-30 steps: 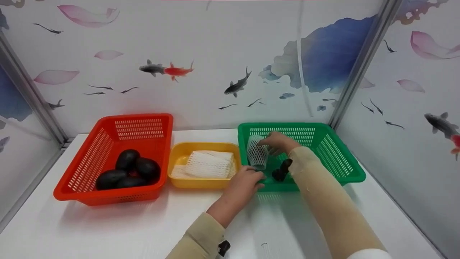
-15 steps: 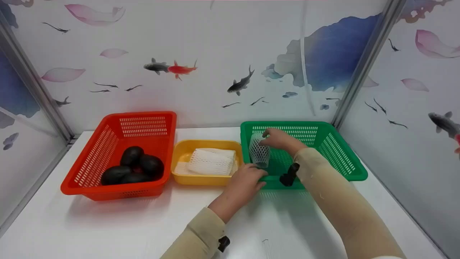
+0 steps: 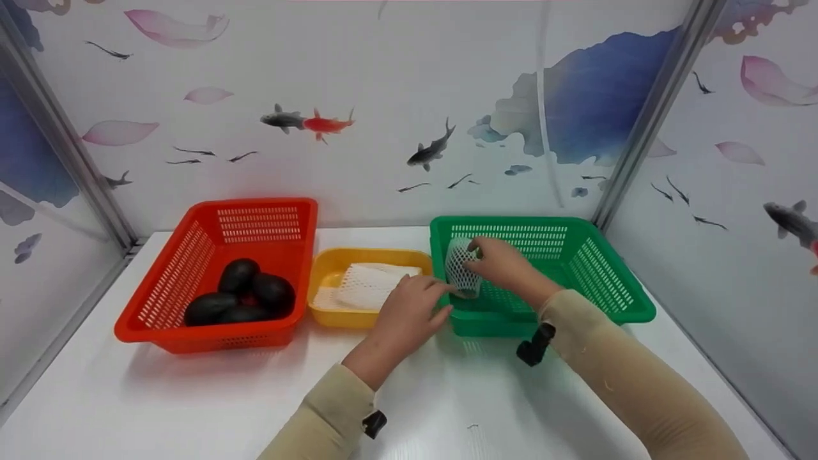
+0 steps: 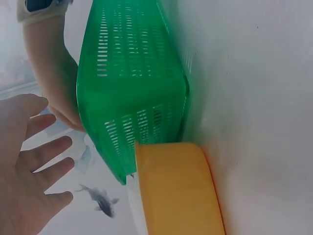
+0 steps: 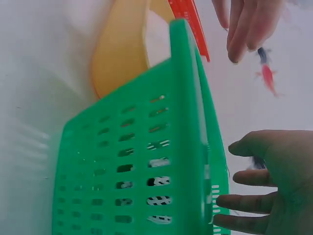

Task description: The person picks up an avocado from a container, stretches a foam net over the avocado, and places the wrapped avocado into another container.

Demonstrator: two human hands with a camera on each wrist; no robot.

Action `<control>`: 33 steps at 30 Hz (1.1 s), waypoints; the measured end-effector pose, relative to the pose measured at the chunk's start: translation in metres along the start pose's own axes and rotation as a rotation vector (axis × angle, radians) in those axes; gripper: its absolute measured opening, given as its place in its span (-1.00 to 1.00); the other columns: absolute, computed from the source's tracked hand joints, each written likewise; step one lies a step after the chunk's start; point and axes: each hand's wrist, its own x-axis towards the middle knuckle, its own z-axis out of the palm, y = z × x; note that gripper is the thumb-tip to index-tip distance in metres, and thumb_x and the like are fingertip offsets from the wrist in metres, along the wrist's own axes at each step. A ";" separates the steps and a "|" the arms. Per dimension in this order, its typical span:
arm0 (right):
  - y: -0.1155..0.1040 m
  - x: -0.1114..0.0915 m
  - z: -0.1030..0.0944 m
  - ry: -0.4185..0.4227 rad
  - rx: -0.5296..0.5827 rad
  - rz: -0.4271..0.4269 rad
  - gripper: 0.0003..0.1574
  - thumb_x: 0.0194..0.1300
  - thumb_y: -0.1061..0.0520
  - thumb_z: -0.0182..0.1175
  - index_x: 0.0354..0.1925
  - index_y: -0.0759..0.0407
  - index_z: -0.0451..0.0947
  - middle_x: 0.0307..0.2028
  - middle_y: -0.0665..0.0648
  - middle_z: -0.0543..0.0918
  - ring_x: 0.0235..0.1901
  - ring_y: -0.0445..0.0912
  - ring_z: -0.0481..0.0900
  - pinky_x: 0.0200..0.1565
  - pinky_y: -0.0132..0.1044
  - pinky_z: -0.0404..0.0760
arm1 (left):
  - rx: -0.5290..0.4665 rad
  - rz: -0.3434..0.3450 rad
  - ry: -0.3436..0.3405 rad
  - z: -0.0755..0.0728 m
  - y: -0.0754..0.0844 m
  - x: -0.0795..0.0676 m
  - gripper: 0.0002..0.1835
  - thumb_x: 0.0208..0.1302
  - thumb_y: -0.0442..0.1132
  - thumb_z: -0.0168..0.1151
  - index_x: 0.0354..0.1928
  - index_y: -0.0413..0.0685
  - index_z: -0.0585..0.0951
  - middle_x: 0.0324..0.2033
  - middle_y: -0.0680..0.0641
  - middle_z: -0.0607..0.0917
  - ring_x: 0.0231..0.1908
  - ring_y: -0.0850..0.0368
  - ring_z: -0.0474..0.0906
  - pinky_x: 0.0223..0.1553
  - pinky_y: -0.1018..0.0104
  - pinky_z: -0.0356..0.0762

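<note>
A white foam net sleeve stands at the left end of the green basket, something dark showing through its mesh. My right hand is just right of it, fingertips at the upper part of the mesh. The right wrist view has that hand's fingers loosely spread above the green rim. My left hand hovers over the right end of the yellow basket, fingertips close to the green basket's left rim. Its fingers are apart and holding nothing in the left wrist view.
More white foam nets lie flat in the yellow basket. At the left, a red basket holds several dark oval fruits. All three baskets stand on a white table before a printed wall panel.
My left hand has drawn back to the left from the green basket's rim. My right forearm has shifted right and towards me, its hand staying by the net sleeve.
</note>
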 end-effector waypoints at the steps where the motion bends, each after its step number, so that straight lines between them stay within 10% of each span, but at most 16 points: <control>1: -0.001 -0.003 0.000 0.010 0.004 -0.010 -0.49 0.39 0.01 0.15 0.18 0.28 0.45 0.08 0.30 0.55 0.04 0.13 0.52 0.01 0.05 0.54 | -0.005 -0.017 0.000 -0.003 -0.003 -0.002 -0.65 0.37 -0.02 0.21 0.12 0.04 0.61 0.05 0.03 0.61 0.13 0.08 0.45 0.29 0.05 0.30; 21: -0.047 -0.043 0.030 0.070 -0.049 -0.221 -0.62 0.34 0.01 0.25 0.08 0.09 0.56 -0.02 0.03 0.60 -0.01 -0.09 0.52 0.05 -0.12 0.54 | 0.061 -0.199 0.065 -0.059 -0.067 -0.063 -0.68 0.32 -0.07 0.26 0.06 0.01 0.63 0.00 -0.04 0.65 -0.01 0.02 0.56 0.08 0.12 0.53; 33: -0.074 -0.050 0.044 0.052 -0.075 -0.389 -0.65 0.33 0.05 0.23 0.03 0.17 0.57 -0.05 0.11 0.63 -0.03 0.05 0.55 0.05 -0.09 0.51 | 0.078 -0.377 -0.026 -0.094 -0.107 -0.089 -0.66 0.33 -0.09 0.25 0.07 -0.09 0.61 -0.12 -0.09 0.63 -0.15 -0.01 0.51 0.01 0.03 0.58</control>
